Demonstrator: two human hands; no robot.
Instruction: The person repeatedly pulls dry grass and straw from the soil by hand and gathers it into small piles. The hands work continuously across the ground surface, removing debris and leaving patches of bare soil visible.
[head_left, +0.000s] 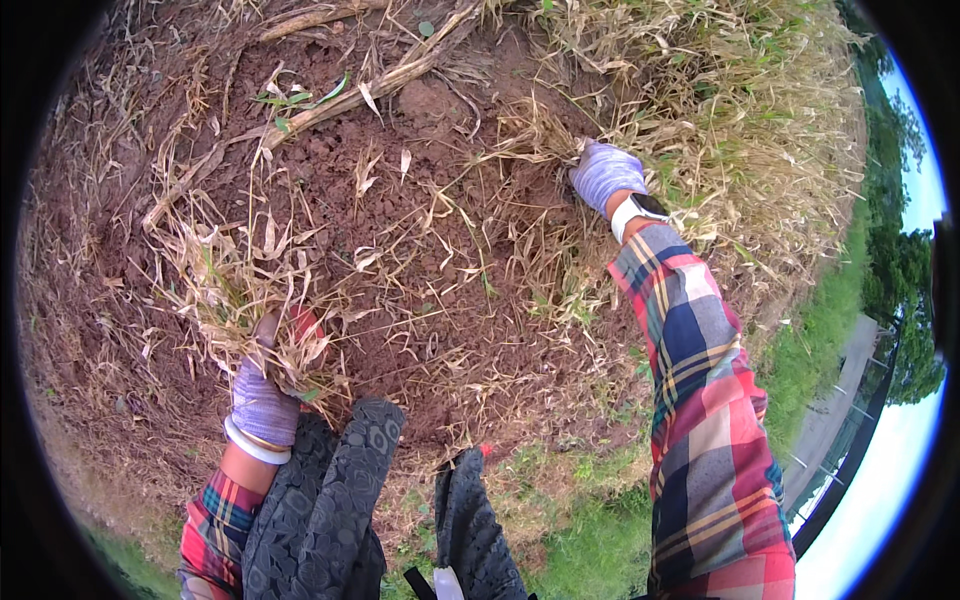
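Observation:
My left hand (264, 397), in a purple knitted glove with bangles at the wrist, holds a loose bunch of dry grass (217, 292) low at the left; straw hides most of its fingers. Something red (306, 330) shows among the stalks beside it. My right hand (606, 174), in a like glove with a white-strapped watch (637, 214), reaches to the upper right. Its fingers are closed around the base of a dry grass clump (544, 135) at the edge of the standing grass. Part of those fingers is hidden.
Reddish-brown soil (390, 187) strewn with straw lies between my hands. A long dry stalk (360, 90) crosses the upper left. Dense half-dry grass (735, 135) stands at the right. My patterned dark trouser legs (337, 487) are below, and a paved strip (832, 390) runs at the far right.

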